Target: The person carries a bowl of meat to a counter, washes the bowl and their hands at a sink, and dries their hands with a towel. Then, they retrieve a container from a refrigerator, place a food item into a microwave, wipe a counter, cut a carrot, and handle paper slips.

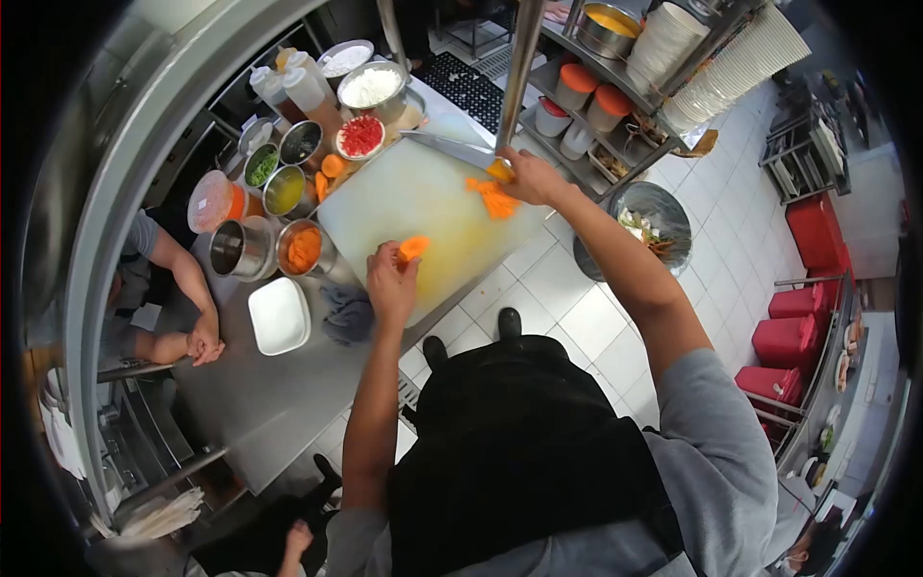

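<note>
My left hand [391, 279] pinches a piece of carrot [413, 248] over the near part of the white cutting board [385, 207]. In my right hand [531, 179] is a knife [450, 148] with a yellowish handle; its blade points left over the far edge of the board. Cut carrot strips [492, 198] lie in a small heap on the board just below the right hand. Carrot chunks [329, 171] sit at the board's left edge. Yellow-orange stains mark the board's middle.
A bowl of orange pieces [302, 248], a white container [280, 316] and a dark cloth [348, 313] stand left of the board. A bowl of red pieces [361, 137] is behind. A scrap bin [678, 226] stands right. A co-worker's hands [204, 341] rest on the steel counter [216, 394].
</note>
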The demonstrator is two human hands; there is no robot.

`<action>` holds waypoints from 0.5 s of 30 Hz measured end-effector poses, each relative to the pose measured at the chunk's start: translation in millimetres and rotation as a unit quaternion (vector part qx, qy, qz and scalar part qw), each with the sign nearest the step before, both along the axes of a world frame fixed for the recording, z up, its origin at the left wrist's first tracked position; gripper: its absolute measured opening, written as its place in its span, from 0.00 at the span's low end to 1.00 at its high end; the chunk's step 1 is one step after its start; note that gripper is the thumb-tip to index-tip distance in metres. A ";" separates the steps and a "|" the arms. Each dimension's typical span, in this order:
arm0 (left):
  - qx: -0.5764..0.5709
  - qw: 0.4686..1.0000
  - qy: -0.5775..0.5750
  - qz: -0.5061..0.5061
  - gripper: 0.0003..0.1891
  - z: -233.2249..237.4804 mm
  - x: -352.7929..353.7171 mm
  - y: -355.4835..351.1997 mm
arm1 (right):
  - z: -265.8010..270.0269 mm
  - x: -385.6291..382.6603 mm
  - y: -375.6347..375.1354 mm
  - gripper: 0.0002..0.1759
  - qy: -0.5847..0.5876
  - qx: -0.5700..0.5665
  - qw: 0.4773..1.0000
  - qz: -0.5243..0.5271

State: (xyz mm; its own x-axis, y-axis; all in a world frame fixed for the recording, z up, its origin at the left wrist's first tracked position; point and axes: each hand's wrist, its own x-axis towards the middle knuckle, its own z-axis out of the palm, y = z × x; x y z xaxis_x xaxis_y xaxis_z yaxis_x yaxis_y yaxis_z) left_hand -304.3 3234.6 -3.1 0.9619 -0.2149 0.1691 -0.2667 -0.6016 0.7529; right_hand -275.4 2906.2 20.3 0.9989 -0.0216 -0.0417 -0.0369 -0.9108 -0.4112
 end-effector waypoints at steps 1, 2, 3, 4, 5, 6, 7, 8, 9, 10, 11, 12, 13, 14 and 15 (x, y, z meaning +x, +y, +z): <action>0.000 1.000 0.005 0.004 0.20 -7.0 -0.3 -4.6 | 4.0 -0.4 -2.0 0.29 0.020 0.027 0.999 -0.001; 0.018 1.000 -0.004 0.010 0.20 -14.0 -0.2 -7.0 | 3.9 -1.9 -6.4 0.29 0.026 0.026 0.999 0.004; 0.036 0.999 -0.011 0.018 0.19 -16.0 -2.2 -9.2 | 5.9 -4.5 -9.0 0.29 0.002 0.051 0.997 0.057; 0.045 0.999 -0.022 0.018 0.20 -16.9 -4.9 -9.6 | 9.3 -6.2 -10.9 0.29 -0.021 0.076 0.991 0.110; 0.044 0.999 -0.018 0.027 0.20 -18.2 -6.2 -10.4 | 11.2 -14.0 -10.2 0.29 -0.017 0.075 0.990 0.119; 0.044 0.998 -0.038 0.025 0.20 -17.7 -7.2 -10.6 | 28.2 -36.2 3.0 0.29 0.027 0.158 0.986 0.051; 0.044 0.997 -0.059 0.022 0.20 -18.0 -9.6 -11.6 | 38.5 -61.3 15.7 0.30 0.072 0.237 0.969 -0.018; 0.044 0.997 -0.059 0.033 0.20 -17.8 -12.5 -12.3 | 39.0 -86.2 25.7 0.28 0.067 0.281 0.957 -0.034; 0.025 0.998 -0.051 0.034 0.19 -16.5 -14.0 -11.6 | 37.8 -111.1 35.0 0.27 0.062 0.325 0.942 -0.050; 0.008 0.998 -0.044 0.034 0.19 -14.9 -14.5 -10.2 | 19.7 -135.0 42.1 0.24 0.041 0.344 0.938 -0.033; 0.012 0.998 -0.046 0.039 0.19 -15.3 -14.5 -8.8 | 2.3 -153.8 47.8 0.22 0.019 0.364 0.931 -0.019; 0.012 0.998 -0.040 0.037 0.19 -18.1 -14.8 -8.5 | 6.4 -166.5 53.7 0.21 0.063 0.330 0.942 -0.010; 0.011 0.999 -0.032 0.030 0.19 -19.1 -16.4 -10.2 | 9.8 -175.7 56.3 0.19 0.107 0.296 0.949 -0.006; 0.015 0.999 -0.028 0.023 0.19 -20.2 -19.1 -10.8 | -17.5 -184.0 54.8 0.17 0.082 0.329 0.940 0.031; 0.015 0.999 -0.022 0.019 0.19 -18.8 -20.6 -11.3 | -14.3 -189.4 53.8 0.17 0.083 0.333 0.939 0.022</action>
